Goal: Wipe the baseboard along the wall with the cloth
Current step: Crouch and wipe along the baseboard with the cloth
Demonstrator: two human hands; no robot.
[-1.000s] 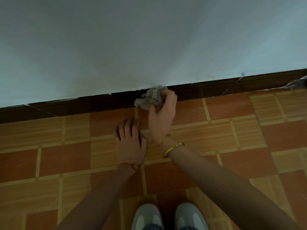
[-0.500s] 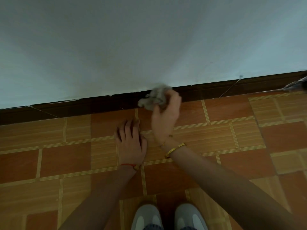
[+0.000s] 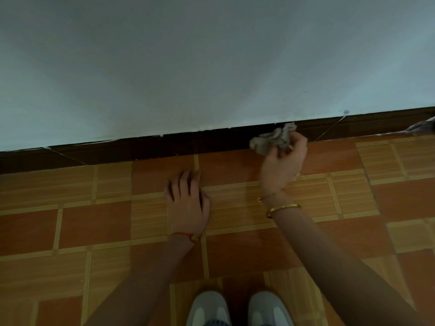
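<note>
Nearest the baseboard (image 3: 164, 143), the left hand (image 3: 187, 203) lies flat on the floor (image 3: 94, 222), fingers straight, holding nothing. Further along, the right hand (image 3: 283, 161) grips the cloth (image 3: 274, 140) (soft, light, likely best kept bunched in the fingers) against the baseboard's face.

Wall (image 3: 211, 57): plain, pale grey-white, fills upper half of view; small round mark (image 3: 346, 112) low on it at right. Floor (image 3: 94, 229): square tiles in alternating reddish-brown and wood-grain tan, separated by narrow striped yellow bands. Thin pale line (image 3: 328, 130) runs diagonally from the mark down to floor level. Light dim, even; wall brighter toward right edge.
</note>
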